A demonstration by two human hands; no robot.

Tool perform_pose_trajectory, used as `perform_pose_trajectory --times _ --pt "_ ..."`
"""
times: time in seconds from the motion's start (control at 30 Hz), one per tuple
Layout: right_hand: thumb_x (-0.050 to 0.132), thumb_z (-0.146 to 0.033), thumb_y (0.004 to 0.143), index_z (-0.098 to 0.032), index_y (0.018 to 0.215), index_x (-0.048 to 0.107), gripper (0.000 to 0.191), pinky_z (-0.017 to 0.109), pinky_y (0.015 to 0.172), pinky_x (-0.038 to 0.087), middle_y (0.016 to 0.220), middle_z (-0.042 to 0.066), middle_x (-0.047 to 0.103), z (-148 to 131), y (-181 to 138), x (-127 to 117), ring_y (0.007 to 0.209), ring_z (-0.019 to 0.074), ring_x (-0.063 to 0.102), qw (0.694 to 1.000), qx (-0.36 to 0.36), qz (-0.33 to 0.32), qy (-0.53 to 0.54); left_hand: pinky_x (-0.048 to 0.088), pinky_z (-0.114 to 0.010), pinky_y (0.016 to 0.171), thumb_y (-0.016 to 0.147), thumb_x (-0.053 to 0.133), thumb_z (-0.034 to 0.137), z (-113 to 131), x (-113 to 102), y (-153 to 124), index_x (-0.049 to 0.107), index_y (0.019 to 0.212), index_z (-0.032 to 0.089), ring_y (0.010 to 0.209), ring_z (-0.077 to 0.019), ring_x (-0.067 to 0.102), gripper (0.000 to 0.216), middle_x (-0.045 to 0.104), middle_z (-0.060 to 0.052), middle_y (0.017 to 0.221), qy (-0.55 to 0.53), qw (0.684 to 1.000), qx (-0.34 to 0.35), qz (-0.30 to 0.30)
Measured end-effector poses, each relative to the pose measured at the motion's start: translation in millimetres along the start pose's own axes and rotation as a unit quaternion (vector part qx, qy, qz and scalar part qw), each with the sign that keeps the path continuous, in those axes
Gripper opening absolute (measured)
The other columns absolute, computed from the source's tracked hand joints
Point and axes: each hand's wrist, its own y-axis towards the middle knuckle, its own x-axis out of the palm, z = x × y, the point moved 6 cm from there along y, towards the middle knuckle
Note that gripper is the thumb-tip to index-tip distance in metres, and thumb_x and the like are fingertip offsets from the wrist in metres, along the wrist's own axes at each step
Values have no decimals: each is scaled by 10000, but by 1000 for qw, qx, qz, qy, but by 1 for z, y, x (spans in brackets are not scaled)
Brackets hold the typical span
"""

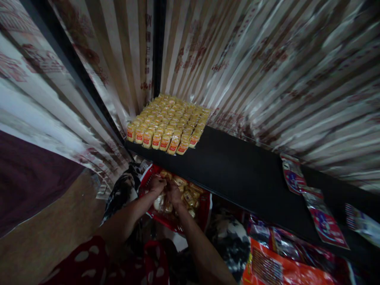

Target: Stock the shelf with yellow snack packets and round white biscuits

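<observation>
Inside the red basket [205,206], hands [157,184] sit amid glossy packets [190,196].

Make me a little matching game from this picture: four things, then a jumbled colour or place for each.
1. Left hand and right hand
2. Basket
3. Shelf
4. Yellow packs

A. Black
B. In close rows at the shelf's left end
C. Close together over the basket
D. Red

Pairs: 1-C, 2-D, 3-A, 4-B

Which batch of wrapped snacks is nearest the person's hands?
The jumbled batch in the red basket, where left hand and right hand are; the neat batch stands in rows on the black shelf.
</observation>
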Motion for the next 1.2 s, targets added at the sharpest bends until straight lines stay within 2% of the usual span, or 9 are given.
perform_pose_trajectory --times 0.17,0.3,0.37,0.47,0.6,0.8,0.9,1.03,1.2 --pt "543 -135 682 -169 1178 580 499 338 938 439 1155 120 637 -21 -14 -12 1074 231 581 997 1 37 -64 396 -185 486 717 624 169 12 2 -16 620 681 128 535 -108 564 54 602 -12 575 -56 998 0 -23" --pt "499 -226 776 -168 1137 592 377 350 907 449 1113 129 648 -39 -34 -30 1016 237 606 993 -13 78 -86 358 -175 432 731 616 206 26 -2 -37 606 643 128 438 -73 498 118 579 6 538 -94 993 14 -70" --pt "482 -291 806 -169 1129 593 363 365 921 439 1124 134 645 -45 -43 -41 1023 247 605 993 -10 92 -75 348 -171 430 766 588 244 31 -8 -45 622 698 130 441 -69 505 137 607 0 580 -108 990 25 -86" --pt "509 -362 789 -173 1121 585 389 387 937 427 1138 131 638 -49 -54 -62 1041 257 595 991 2 133 -25 368 -166 475 793 555 237 35 -26 -54 639 770 141 519 -75 545 130 652 -19 686 -104 992 55 -47" --pt "545 -462 754 -176 1095 562 446 370 841 475 985 89 677 -59 -66 -84 891 230 626 984 -1 150 94 382 -169 526 787 545 175 33 -40 -68 652 835 148 648 -99 588 120 680 -35 804 -80 994 67 -39" --pt "633 -520 674 -180 1001 551 479 306 666 503 863 59 680 -74 -76 -93 740 201 632 961 2 125 246 340 -161 468 802 581 257 38 -25 -100 599 1032 149 596 -76 605 255 680 -46 944 -151 972 63 -171" --pt "638 -520 673 -186 1021 539 492 300 641 502 840 46 682 -76 -76 -93 703 190 633 950 -6 127 285 328 -158 456 772 602 176 45 -20 -107 599 954 141 532 -55 578 186 675 -24 849 -181 966 96 -159" --pt "656 -478 674 -184 1034 541 479 294 655 506 871 49 683 -77 -76 -95 716 182 635 939 -21 147 310 367 -170 478 764 592 123 47 -13 -109 566 831 137 515 -67 581 73 639 10 710 -231 962 76 -124" --pt "621 -460 706 -194 998 548 401 295 679 511 893 54 682 -79 -75 -105 761 189 633 943 -24 186 275 419 -176 520 786 574 123 67 -1 -114 546 827 143 547 -76 591 54 621 19 666 -275 948 95 -129"
